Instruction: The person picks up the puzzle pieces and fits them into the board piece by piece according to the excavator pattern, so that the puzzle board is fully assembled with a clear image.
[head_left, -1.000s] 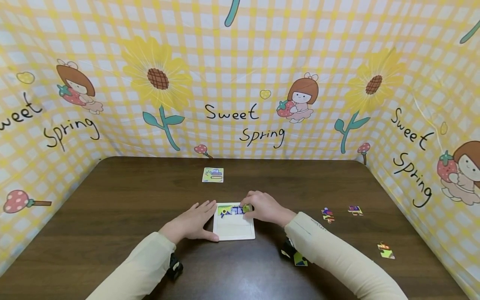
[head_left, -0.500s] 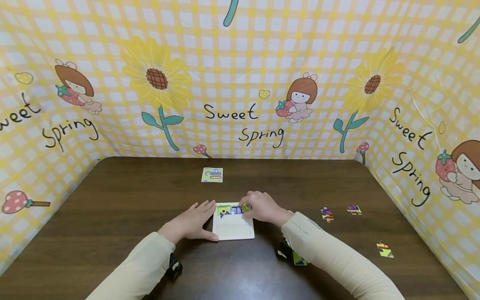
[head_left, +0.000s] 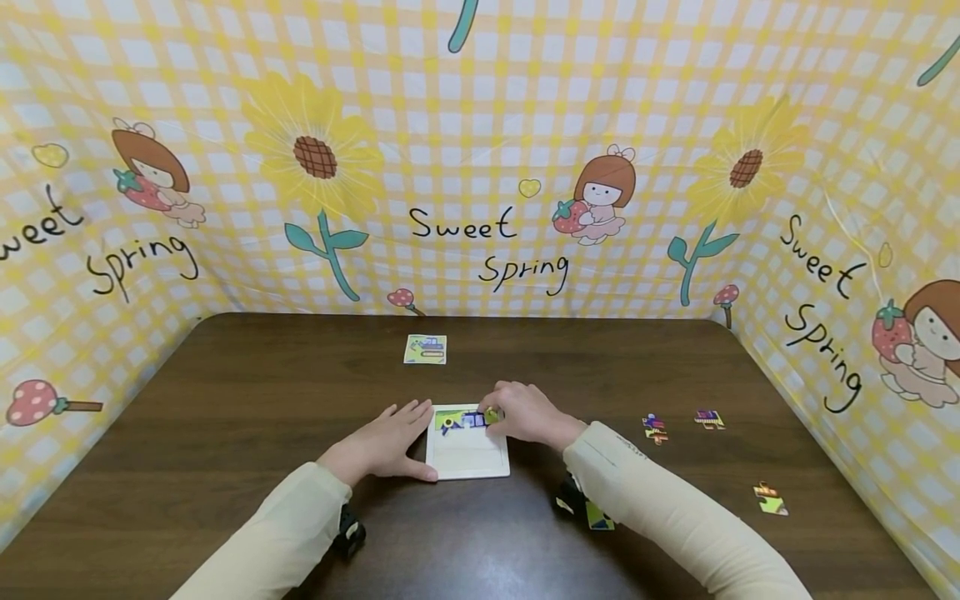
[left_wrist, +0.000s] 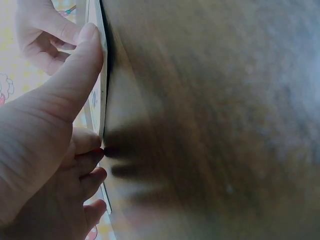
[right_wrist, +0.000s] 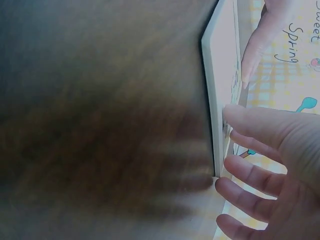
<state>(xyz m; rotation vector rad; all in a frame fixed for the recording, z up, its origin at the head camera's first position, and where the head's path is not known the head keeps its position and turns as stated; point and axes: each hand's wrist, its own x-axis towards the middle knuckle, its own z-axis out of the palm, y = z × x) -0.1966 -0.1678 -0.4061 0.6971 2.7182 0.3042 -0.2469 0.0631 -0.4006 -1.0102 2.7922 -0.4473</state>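
Observation:
A white puzzle tray lies flat on the brown table, and joined pieces of a vehicle picture line its far side. My left hand rests along the tray's left edge, fingers straight and thumb at the near left corner. At the far right corner, my right hand pinches a green puzzle piece between thumb and fingers, partly covered by them. In the right wrist view the thumb touches the tray's face while the other fingers bend loosely past its edge.
Loose puzzle pieces lie to the right: a purple-red one, a striped one and an orange-green one. Another green piece is partly under the right sleeve. A small picture card lies beyond the tray. Checked cloth encloses the table.

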